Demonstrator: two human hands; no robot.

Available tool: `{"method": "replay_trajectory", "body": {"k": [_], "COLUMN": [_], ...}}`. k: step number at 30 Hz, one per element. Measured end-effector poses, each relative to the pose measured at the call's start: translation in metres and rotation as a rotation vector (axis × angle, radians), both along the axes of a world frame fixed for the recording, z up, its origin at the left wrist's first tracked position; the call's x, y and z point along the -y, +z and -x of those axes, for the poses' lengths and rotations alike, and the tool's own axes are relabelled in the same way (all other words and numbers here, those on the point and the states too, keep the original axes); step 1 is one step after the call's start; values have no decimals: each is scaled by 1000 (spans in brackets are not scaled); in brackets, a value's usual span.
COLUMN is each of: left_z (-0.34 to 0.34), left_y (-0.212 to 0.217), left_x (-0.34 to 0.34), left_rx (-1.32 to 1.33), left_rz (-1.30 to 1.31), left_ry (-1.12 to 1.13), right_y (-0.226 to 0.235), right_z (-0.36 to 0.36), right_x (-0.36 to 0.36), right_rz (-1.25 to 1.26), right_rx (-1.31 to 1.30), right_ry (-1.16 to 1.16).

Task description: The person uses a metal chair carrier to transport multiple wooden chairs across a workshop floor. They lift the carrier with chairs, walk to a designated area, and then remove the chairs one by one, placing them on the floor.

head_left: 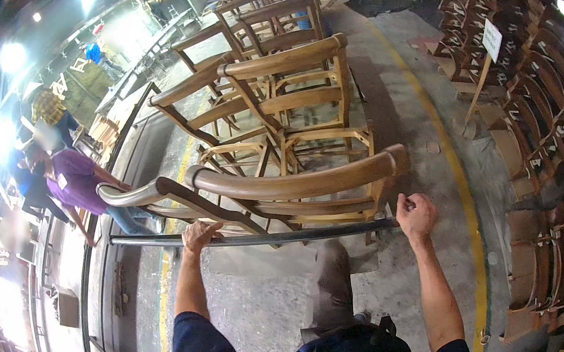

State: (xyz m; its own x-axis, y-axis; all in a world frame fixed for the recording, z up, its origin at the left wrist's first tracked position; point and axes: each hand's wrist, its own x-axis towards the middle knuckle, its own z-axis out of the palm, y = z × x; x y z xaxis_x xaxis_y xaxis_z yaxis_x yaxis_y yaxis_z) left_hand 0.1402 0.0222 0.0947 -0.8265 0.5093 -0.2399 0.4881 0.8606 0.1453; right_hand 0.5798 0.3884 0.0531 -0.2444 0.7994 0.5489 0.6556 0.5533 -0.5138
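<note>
A dark metal bar (289, 235) runs crosswise in front of me, just below the nearest wooden chairs. My left hand (200, 236) is closed over it toward its left part, thumb pointing right. At the bar's right end, my right hand (417, 216) has its fingers curled round, and what lies inside them is partly hidden. Right behind the bar stand a brown wooden chair (296, 180) with a curved top rail and another chair (168, 192) to its left. Farther on come more chair frames (286, 63), standing in two rows without seat panels.
Stacked curved brown wooden parts (558, 247) line the right side, with a white sign (491, 41) on a stick among them. A yellow floor line (465, 203) runs alongside. On the left, a person in a purple shirt (75, 179) stands beside a metal rail (86, 270). Other people work farther off.
</note>
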Motion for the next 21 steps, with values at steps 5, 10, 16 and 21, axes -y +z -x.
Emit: {"method": "replay_trajectory", "body": {"k": [5,10,16,21], "left_z": [-1,-9,-13,-19], "left_y": [-12,-16,-17,-16], "left_x": [4,3,-7,-19], "left_rx": [-73,-196,-197,-106], "left_rz": [25,-6,47,43], "left_ry": [-1,-21,21,12], "right_y": [-1,2,5,1], "right_z": [-5,-7,-7,-8], "right_x": [-7,-13,-30,-50], "right_rz": [-12,4,-36,-108], "right_rx": [-67,6,-48,-65], "right_ry": [74,57,92,91]}}
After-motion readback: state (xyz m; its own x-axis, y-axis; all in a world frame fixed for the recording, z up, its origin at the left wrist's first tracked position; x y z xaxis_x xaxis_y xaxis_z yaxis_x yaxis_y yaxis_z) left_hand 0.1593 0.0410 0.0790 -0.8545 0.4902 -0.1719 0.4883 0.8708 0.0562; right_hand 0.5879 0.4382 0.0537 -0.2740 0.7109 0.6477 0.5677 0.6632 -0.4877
